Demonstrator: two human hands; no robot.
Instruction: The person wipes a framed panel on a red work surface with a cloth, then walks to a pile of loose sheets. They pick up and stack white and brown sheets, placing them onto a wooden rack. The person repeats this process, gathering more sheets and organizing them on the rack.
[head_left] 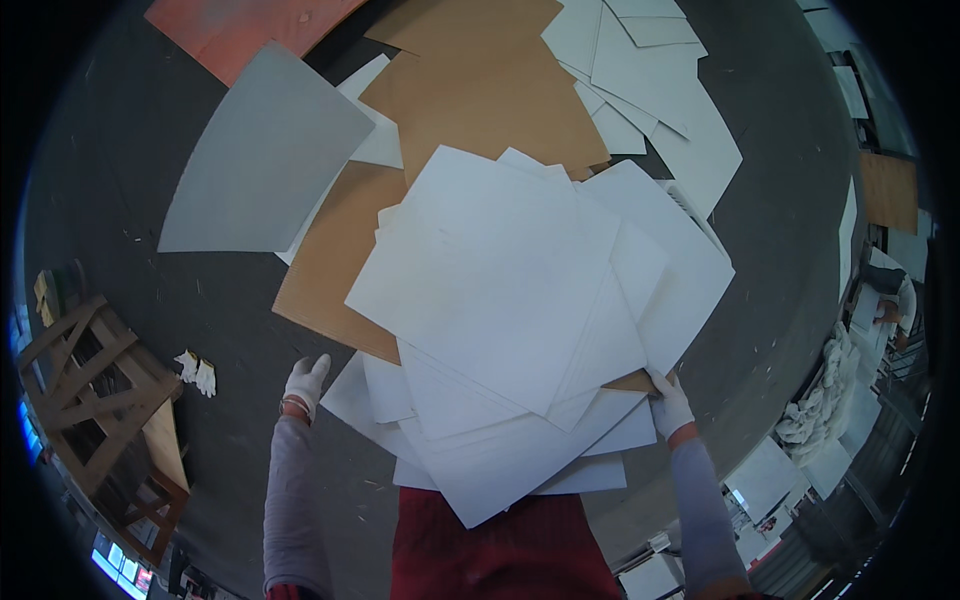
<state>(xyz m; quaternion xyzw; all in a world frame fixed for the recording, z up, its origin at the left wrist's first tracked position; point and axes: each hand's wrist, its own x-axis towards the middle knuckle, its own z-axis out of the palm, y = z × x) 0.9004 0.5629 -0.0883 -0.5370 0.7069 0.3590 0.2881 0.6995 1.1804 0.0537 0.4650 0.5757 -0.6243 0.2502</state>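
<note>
In front of me lies a loose pile of flat white sheets [500, 260], fanned at many angles, with brown cardboard sheets [340, 260] among and under them. My left hand [306, 385], in a white glove, is beside the pile's left side, apart from it. Its thumb and fingers are spread and nothing is in them. At the pile's right edge my right hand [672, 405], also gloved, is closed at the corner of a brown cardboard sheet [632, 382] that sticks out between white ones. Part of its fingers is hidden.
A grey sheet [265, 160] lies at the upper left, near a red board [245, 30]. More white sheets [680, 130] are spread at the upper right. Spare white gloves [196, 372] lie on the dark floor [110, 210] beside a wooden frame [95, 390]. White bundled material [822, 395] is at far right.
</note>
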